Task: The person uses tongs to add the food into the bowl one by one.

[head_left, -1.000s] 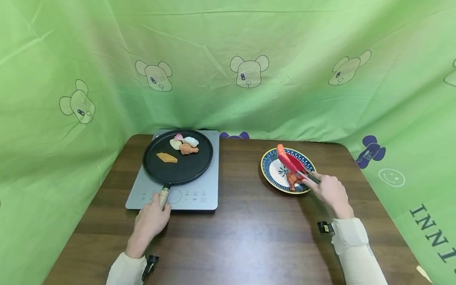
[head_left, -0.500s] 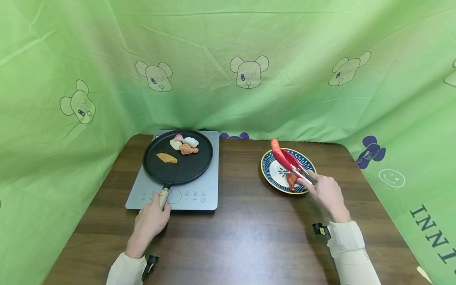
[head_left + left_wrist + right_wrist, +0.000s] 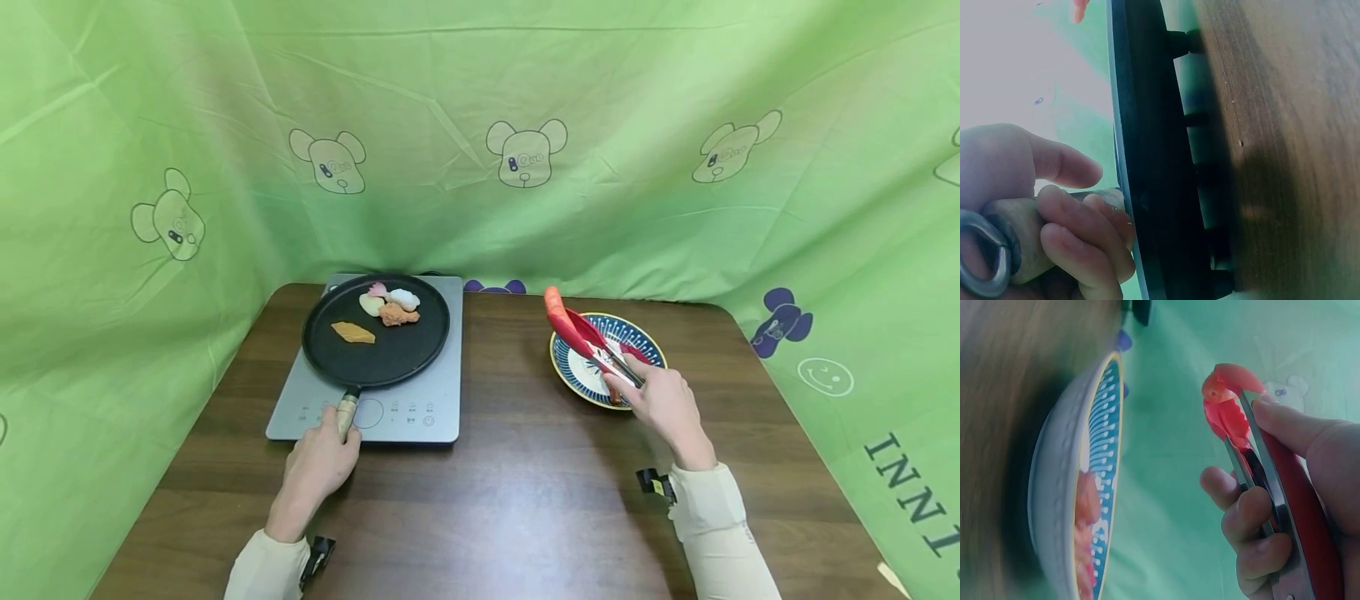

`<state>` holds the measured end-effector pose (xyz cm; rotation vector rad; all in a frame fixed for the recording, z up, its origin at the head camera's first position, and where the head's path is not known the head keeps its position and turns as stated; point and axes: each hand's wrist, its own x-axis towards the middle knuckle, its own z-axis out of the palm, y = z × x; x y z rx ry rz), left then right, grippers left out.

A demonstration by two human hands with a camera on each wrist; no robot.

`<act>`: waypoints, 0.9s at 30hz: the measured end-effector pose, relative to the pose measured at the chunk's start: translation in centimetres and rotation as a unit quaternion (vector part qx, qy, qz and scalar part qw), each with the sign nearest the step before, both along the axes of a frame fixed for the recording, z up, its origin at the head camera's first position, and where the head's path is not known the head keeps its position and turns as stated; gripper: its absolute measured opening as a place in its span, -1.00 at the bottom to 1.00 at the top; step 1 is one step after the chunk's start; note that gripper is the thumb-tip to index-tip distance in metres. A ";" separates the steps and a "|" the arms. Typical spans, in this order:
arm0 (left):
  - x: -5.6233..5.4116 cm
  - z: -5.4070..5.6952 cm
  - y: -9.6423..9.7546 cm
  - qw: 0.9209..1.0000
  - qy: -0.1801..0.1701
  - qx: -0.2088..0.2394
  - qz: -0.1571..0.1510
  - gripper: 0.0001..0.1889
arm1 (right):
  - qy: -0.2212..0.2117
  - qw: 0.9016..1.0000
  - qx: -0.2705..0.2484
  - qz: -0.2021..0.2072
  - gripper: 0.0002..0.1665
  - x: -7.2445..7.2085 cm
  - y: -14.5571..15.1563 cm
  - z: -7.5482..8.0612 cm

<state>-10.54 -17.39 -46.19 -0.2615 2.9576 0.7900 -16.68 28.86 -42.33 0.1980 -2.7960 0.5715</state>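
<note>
My left hand (image 3: 318, 458) grips the handle (image 3: 346, 412) of a black frying pan (image 3: 375, 362), its fingers curled round it in the left wrist view. The pan sits on a grey induction cooker (image 3: 442, 383). My right hand (image 3: 663, 404) holds red-tipped metal tongs (image 3: 1300, 519) over the left side of a blue-patterned plate (image 3: 567, 371). Between the tong tips is an orange-red, sausage-like piece (image 3: 553, 300), raised off the plate. Under the hand, a brown drumstick-like piece (image 3: 615, 397) and a red piece (image 3: 634, 353) lie on the plate, partly hidden.
In the pan lie a flat tan piece (image 3: 352, 332), a fried chicken piece (image 3: 397, 314), a white piece (image 3: 405, 299) and a pale piece (image 3: 371, 305) with a pink bit. Green curtain (image 3: 525, 233) hangs behind the wooden table (image 3: 502, 483).
My right hand has moved left, carrying the tongs and the orange-red piece toward the plate's left rim and up. More of the red piece on the plate shows. My left hand stays on the handle.
</note>
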 end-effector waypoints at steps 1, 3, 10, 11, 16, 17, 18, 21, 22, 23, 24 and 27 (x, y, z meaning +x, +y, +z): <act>0.0 0.0 0.0 1.000 0.000 -0.001 0.000 -0.47 | 0.001 1.000 -0.002 0.004 -0.28 0.0 -0.3 0.0; 0.0 0.0 0.0 1.000 0.000 -0.002 0.001 -0.47 | 0.004 1.000 -0.005 0.012 -0.27 -0.1 -0.9 0.1; 0.0 0.1 0.1 1.000 0.000 0.000 0.003 -0.47 | 0.023 0.999 -0.002 0.036 -0.33 -0.5 -2.9 0.4; 0.0 0.1 0.1 1.000 0.000 0.000 0.003 -0.47 | 0.028 0.999 0.000 0.039 -0.34 -0.5 -3.1 0.3; 0.0 0.2 0.1 1.000 0.001 -0.002 0.003 -0.48 | 0.037 0.998 0.002 0.055 -0.37 -0.7 -4.7 0.5; 0.0 0.1 0.0 1.000 0.002 -0.003 0.002 -0.48 | 0.039 0.998 0.000 0.057 -0.38 -0.8 -5.0 0.5; 0.0 0.1 0.0 1.000 0.002 -0.003 0.002 -0.47 | 0.041 0.997 -0.004 0.062 -0.39 -0.8 -5.3 0.6; 0.0 0.1 0.0 1.000 0.003 -0.002 0.001 -0.46 | 0.052 0.996 -0.013 0.075 -0.40 -0.8 -6.3 0.8; 0.0 0.1 0.0 1.000 0.003 -0.002 0.001 -0.46 | 0.055 0.995 -0.013 0.080 -0.40 -0.8 -6.5 0.9; 0.0 0.1 0.0 1.000 0.003 -0.003 0.000 -0.46 | 0.060 0.994 -0.015 0.085 -0.41 -0.9 -6.8 0.9; 0.0 0.1 0.0 1.000 0.003 -0.003 0.000 -0.45 | 0.063 0.994 -0.016 0.090 -0.41 -0.9 -7.1 1.0; 0.0 0.2 0.1 1.000 0.001 -0.003 0.001 -0.44 | 0.062 0.993 -0.019 0.099 -0.41 -1.0 -7.8 1.0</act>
